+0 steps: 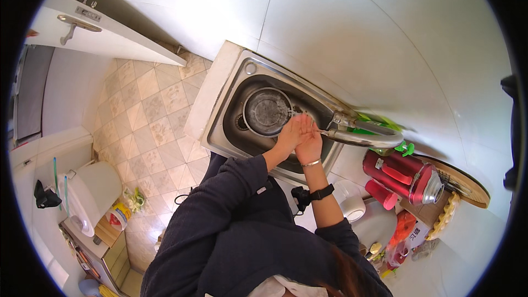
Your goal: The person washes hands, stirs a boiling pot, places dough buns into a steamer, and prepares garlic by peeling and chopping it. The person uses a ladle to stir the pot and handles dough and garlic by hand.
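My left hand (287, 138) and my right hand (311, 146) touch each other over the sink (223, 142), just below the end of the curved metal faucet (363, 138). Their fingers stretch out and overlap, and neither hand holds an object. A thin bracelet (311, 163) circles my right wrist, with a black strap (322, 191) further up the forearm. Beyond my fingertips a round metal pan (268, 111) lies in the sink, with what looks like water in it. Small splashes show between its rim and my fingers.
Right of the sink stand a green bottle (360, 124), a red thermos (396, 173), a red cup (380, 195) and a white bowl (353, 208). A tiled wall (352, 38) rises behind. On the left are an open door (121, 36) and a white bin-like container (99, 187).
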`<state>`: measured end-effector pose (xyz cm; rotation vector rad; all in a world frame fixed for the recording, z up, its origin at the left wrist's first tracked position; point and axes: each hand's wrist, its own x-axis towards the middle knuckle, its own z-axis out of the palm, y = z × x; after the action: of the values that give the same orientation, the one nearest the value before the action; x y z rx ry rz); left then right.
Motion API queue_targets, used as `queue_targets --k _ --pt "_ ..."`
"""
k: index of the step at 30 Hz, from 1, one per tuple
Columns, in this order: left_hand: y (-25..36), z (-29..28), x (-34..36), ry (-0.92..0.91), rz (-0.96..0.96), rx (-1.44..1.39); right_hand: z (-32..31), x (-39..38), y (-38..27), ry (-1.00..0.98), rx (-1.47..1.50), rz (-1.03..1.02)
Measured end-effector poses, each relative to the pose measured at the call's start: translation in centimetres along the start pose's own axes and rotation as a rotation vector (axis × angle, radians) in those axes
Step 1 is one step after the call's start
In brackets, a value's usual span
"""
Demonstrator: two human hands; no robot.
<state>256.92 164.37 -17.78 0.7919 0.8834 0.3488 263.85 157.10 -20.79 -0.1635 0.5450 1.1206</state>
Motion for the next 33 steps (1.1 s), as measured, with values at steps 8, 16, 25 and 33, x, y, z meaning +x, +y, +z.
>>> queue_targets --k 8,16,25,33 --pt "-0.3 -0.6 0.9 0.078 -0.415 -0.431 -2.5 -0.5 -5.1 0.095 -0.075 0.015" --pt "-5.6 -3.7 3.9 0.069 -0.106 0.251 -1.0 -0.8 -9.0 0.371 -0.078 -0.262" --pt "-3.9 -11.1 -1.0 -0.125 0.571 0.914 -0.7 -2.7 -10.1 0.072 -0.558 0.004" --pt "-1.8 -10.8 -9.6 -0.336 0.644 0.937 -2.6 -7.8 -4.7 0.361 -1.551 -0.335"
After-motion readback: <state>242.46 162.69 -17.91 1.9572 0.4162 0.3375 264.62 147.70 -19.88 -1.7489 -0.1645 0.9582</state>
